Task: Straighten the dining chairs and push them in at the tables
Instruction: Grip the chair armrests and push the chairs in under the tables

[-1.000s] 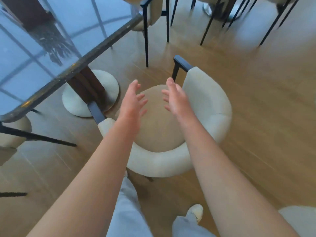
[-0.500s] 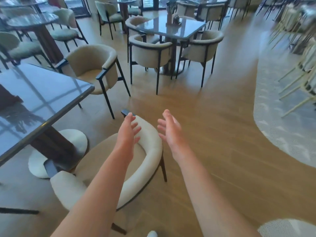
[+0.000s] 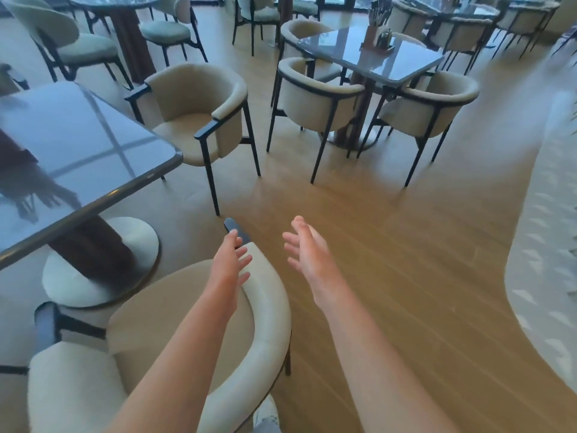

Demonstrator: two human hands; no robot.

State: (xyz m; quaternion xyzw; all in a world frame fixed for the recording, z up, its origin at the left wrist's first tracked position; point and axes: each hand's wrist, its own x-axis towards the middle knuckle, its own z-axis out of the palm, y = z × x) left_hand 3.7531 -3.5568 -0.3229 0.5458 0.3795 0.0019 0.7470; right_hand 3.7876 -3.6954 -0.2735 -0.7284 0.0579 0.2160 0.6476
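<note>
My left forearm (image 3: 175,364) hides part of the near chair (image 3: 268,307), which the bottom edge cuts off. The right-hand rug (image 3: 549,276) is blurred.

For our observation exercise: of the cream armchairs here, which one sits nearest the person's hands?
The armchair directly below the arms, beside the near table. The left hand hovers over its curved backrest; the other armchairs stand farther away.

bare forearms without sleeves, left hand (image 3: 229,265) and right hand (image 3: 307,250) ringless, white shoe (image 3: 265,412) below.
</note>
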